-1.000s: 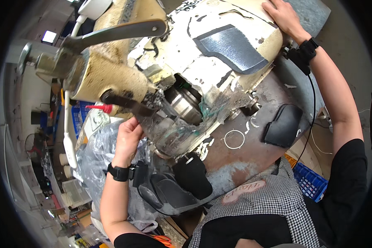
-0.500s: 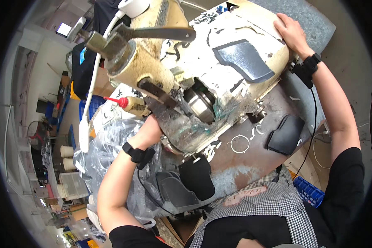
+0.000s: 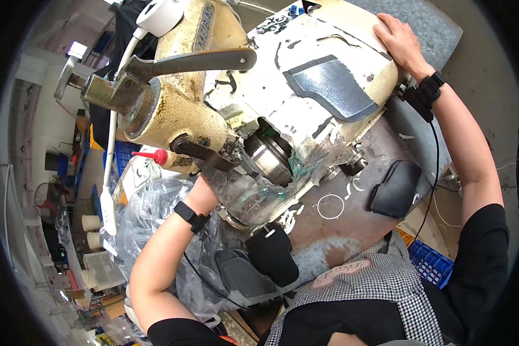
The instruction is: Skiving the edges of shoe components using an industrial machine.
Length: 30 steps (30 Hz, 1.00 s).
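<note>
A worn cream-coloured machine (image 3: pixel 181 121) with a metal lever on top fills the middle. My left hand (image 3: pixel 205 195) reaches in beneath its left end, and the machine body hides the fingers. At the far right corner of the machine's top, my right hand (image 3: pixel 399 41) lies with fingers stretched out over the edge, holding nothing. Between the hands, a shiny black cut piece (image 3: pixel 331 86) rests on the top cover. A round steel part (image 3: pixel 269 160) shows in the machine's opening, with clear plastic film around it.
Another black piece (image 3: pixel 395 187) lies on the worn metal table (image 3: pixel 323 239) near a thin white ring (image 3: pixel 330 206). More dark pieces (image 3: pixel 245 272) sit at the front beside a black pad (image 3: pixel 273 254). Clear plastic (image 3: pixel 144 213), a red-tipped bottle (image 3: pixel 162 158) and a white lamp (image 3: pixel 158 18) are at left.
The view has shifted a little, so the machine's lever end sits farther left and lower. Both hands keep their places at the machine; the black pieces stay where they were.
</note>
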Each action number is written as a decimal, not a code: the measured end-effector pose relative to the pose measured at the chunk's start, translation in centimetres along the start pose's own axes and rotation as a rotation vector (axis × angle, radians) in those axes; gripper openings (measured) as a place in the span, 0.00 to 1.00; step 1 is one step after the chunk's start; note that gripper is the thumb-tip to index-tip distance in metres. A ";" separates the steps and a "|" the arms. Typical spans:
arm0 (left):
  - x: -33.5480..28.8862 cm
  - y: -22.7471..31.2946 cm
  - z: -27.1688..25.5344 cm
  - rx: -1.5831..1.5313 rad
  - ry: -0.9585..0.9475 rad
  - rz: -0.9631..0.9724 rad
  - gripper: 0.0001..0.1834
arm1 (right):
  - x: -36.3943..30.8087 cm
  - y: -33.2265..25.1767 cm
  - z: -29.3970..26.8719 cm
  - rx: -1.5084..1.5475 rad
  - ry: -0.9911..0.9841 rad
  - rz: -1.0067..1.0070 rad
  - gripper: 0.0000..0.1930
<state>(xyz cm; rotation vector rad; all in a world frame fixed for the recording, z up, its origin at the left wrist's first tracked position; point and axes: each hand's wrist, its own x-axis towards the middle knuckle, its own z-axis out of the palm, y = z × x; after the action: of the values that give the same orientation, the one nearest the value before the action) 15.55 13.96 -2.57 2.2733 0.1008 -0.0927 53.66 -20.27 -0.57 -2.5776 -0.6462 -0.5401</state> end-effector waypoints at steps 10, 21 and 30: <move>-0.1 0.0 0.1 -0.027 0.063 0.021 0.23 | 0.0 1.0 0.8 -0.005 0.039 -0.033 0.27; -0.4 -0.3 -0.1 -0.104 0.067 0.046 0.25 | -1.2 -4.0 -1.5 0.117 0.085 0.018 0.20; 0.7 -2.9 1.4 -0.077 0.114 0.138 0.25 | -1.2 -3.0 -2.0 0.086 0.023 0.068 0.21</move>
<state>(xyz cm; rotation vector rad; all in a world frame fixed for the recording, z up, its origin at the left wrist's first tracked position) 15.88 14.81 -5.75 2.2010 0.0070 0.1121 50.62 -19.29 1.48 -2.4989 -0.5598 -0.5076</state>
